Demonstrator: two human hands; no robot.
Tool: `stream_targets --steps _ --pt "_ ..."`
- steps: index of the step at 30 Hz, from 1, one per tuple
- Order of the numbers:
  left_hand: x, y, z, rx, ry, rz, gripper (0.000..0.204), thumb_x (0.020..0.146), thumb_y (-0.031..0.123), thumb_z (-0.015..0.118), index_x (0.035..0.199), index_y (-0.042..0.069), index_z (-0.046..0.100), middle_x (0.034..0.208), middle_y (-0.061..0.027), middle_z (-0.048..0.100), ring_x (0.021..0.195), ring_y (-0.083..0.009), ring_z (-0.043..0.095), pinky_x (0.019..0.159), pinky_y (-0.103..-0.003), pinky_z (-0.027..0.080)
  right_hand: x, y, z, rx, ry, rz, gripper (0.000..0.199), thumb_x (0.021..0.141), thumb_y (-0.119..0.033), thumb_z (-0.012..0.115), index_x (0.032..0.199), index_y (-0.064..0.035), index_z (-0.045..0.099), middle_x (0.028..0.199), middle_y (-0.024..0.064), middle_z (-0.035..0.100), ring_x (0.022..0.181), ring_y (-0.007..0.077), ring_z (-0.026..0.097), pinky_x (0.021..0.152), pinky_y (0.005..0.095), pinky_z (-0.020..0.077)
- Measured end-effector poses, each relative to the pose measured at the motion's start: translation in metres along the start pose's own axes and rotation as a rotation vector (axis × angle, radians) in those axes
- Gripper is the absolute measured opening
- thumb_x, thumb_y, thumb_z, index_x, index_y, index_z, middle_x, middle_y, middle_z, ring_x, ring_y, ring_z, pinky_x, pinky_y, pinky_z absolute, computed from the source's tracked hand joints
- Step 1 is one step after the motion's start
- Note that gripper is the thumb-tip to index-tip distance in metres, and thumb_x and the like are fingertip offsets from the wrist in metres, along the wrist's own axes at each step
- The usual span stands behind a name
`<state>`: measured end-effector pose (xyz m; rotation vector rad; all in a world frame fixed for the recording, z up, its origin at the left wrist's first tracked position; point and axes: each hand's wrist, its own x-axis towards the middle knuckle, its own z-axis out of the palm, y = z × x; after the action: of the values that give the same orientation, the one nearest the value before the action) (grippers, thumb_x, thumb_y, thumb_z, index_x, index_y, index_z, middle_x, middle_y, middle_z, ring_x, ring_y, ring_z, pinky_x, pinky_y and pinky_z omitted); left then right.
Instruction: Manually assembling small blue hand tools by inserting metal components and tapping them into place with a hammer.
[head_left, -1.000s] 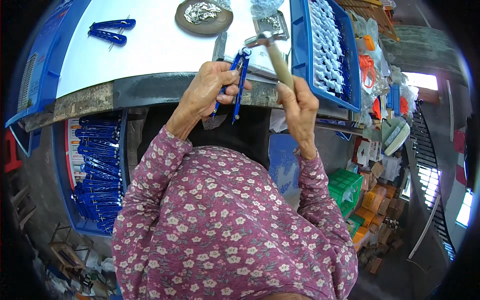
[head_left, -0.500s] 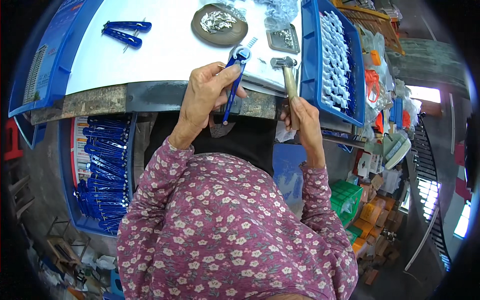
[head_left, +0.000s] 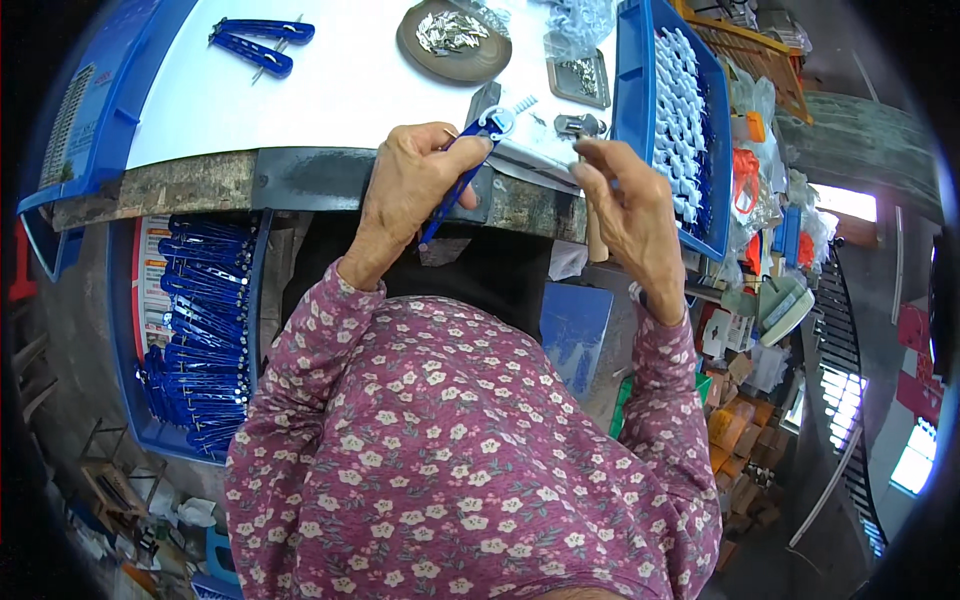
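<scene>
Blue plastic, a slim folding tool with a pale ring at its tip (head_left: 462, 170), sits pinched in the left hand (head_left: 415, 190); thumb and curled fingers are closed round its handles, so the ring end lies on the small metal block (head_left: 487, 105) at the front edge of the white worktop (head_left: 330, 90), seemingly for firm backing; the right hand (head_left: 625, 205) is wrapped round the wooden handle of a small hammer (head_left: 592, 215), whose steel head rests just beside the block, within short reach of the ring; a round brown dish of small silvery metal parts (head_left: 452, 40) and a little square tray (head_left: 580, 76) stand just behind, handy for either hand; two more blue tools (head_left: 255, 40) lie well apart at the far left; a blue bin of white pieces (head_left: 685, 120) flanks the right hand; a blue crate of stacked blue tools (head_left: 200, 340) sits low on the left, below the worktop.
</scene>
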<state>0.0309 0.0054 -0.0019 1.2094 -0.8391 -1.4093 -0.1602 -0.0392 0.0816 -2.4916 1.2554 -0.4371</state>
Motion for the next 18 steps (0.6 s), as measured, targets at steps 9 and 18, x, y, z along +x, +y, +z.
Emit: stream_targets --steps 9,18 --pt "-0.002 0.001 -0.009 0.049 0.053 0.005 0.034 0.075 0.034 0.057 0.064 0.002 0.06 0.047 -0.0034 0.055 0.041 -0.0067 0.052 0.04 -0.018 0.037 0.064 0.011 0.01 -0.008 -0.155 -0.05 0.023 0.085 -0.015 0.052 0.096 0.0039 0.059 0.07 0.01 0.059 0.062 0.0133 0.057 0.055 0.0266 0.046" --pt "-0.003 0.002 -0.013 0.032 0.084 0.023 0.034 0.074 0.034 0.058 0.067 0.001 0.062 0.047 -0.0034 0.054 0.044 -0.0072 0.054 0.043 -0.019 0.04 0.108 0.027 0.028 -0.029 -0.224 -0.109 0.025 0.085 -0.017 0.05 0.098 0.0023 0.06 0.071 0.0105 0.061 0.059 0.0145 0.058 0.053 0.0267 0.0475"
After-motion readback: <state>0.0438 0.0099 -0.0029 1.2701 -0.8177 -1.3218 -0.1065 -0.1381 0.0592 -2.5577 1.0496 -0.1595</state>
